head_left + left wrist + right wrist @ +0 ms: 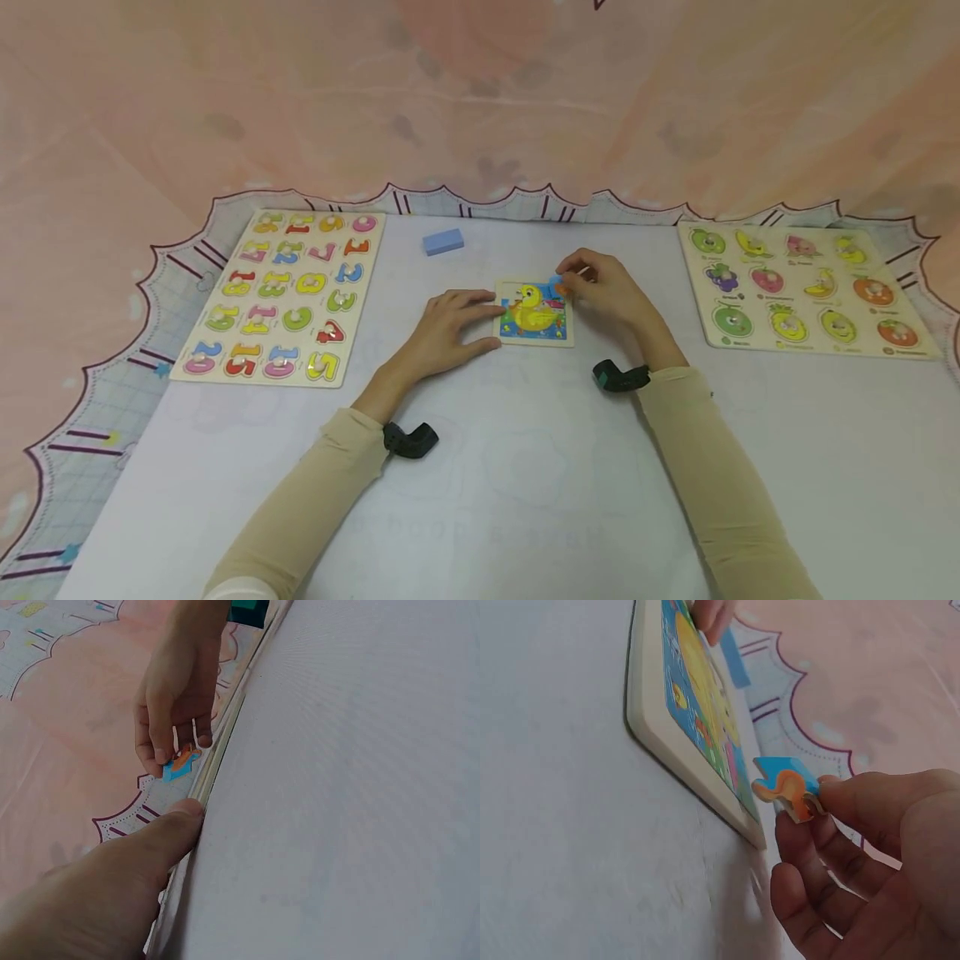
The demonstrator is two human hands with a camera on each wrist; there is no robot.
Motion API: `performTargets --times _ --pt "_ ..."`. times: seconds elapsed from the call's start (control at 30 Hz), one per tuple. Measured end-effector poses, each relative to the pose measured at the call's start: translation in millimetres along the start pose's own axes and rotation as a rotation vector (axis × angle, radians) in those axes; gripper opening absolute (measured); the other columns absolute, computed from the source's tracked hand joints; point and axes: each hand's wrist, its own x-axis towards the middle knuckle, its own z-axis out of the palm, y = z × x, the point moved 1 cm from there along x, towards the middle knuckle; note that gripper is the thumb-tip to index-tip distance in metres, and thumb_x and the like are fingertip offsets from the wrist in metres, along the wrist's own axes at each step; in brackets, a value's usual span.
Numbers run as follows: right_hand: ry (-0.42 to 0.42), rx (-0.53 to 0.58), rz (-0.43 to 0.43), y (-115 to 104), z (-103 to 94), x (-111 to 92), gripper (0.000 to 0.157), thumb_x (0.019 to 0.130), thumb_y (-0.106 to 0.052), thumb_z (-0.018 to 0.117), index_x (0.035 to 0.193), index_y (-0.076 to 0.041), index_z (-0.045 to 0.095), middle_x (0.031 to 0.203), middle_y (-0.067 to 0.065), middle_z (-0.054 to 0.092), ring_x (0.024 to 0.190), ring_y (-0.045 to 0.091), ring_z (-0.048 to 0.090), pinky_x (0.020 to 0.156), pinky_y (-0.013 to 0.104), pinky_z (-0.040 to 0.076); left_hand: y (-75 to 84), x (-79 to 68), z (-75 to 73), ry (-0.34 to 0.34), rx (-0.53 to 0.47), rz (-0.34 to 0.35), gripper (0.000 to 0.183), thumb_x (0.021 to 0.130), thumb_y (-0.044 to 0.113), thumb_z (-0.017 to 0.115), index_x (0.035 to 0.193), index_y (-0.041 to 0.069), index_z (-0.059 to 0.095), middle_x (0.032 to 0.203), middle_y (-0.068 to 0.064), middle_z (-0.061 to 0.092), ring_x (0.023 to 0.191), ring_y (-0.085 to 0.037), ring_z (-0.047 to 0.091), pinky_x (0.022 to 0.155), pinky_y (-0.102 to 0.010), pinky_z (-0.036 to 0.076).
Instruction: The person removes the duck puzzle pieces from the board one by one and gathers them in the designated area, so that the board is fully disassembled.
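Observation:
A small square duck jigsaw puzzle (534,321) with a pale wooden frame lies flat on the white table. My right hand (606,287) pinches a blue and orange puzzle piece (789,784) between thumb and fingers, above the puzzle's far right corner. In the right wrist view the piece is held up, apart from the board. On the opposite side, my left hand (453,332) rests with its fingers spread and its fingertips at the puzzle's left edge. The left wrist view shows the left thumb (180,821) against the board's edge.
A blue rectangular block (443,242) lies behind the left hand. To the left is a number puzzle board (341,333); a fruit puzzle board (813,321) lies to the right. Patterned pink fabric (480,108) borders the table's far side.

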Motion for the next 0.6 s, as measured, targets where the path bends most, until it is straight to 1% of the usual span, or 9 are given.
performTargets --times 0.23,0.47,0.6 --pt "-0.037 0.0 0.035 7 -7.4 0 0.02 0.096 -0.019 0.054 0.112 -0.007 0.06 0.112 0.011 0.062 0.098 0.026 0.057 0.087 0.036 0.045 -1.2 -0.7 0.2 -0.003 0.001 -0.002 0.048 0.084 0.043 0.069 0.128 0.024 0.06 0.14 -0.001 0.049 0.129 -0.023 0.042 0.105 -0.049 0.028" --pt "-0.023 -0.004 0.043 9 -14.1 -3 0.021 0.096 -0.017 0.054 0.112 -0.006 0.06 0.11 0.012 0.063 0.095 0.026 0.059 0.08 0.032 0.046 -1.1 -0.9 0.1 -0.006 0.003 0.001 0.047 0.084 0.042 0.068 0.127 0.024 0.06 0.14 -0.001 0.049 0.129 -0.024 0.041 0.106 -0.048 0.027" --pt "-0.034 0.008 0.062 13 -17.3 -4 0.021 0.096 -0.017 0.054 0.112 -0.005 0.06 0.113 0.013 0.062 0.099 0.027 0.057 0.084 0.034 0.045 0.3 -0.6 -0.7 -0.005 0.005 0.007 0.048 0.084 0.042 0.068 0.128 0.024 0.06 0.14 -0.002 0.049 0.129 -0.025 0.042 0.106 -0.049 0.027"
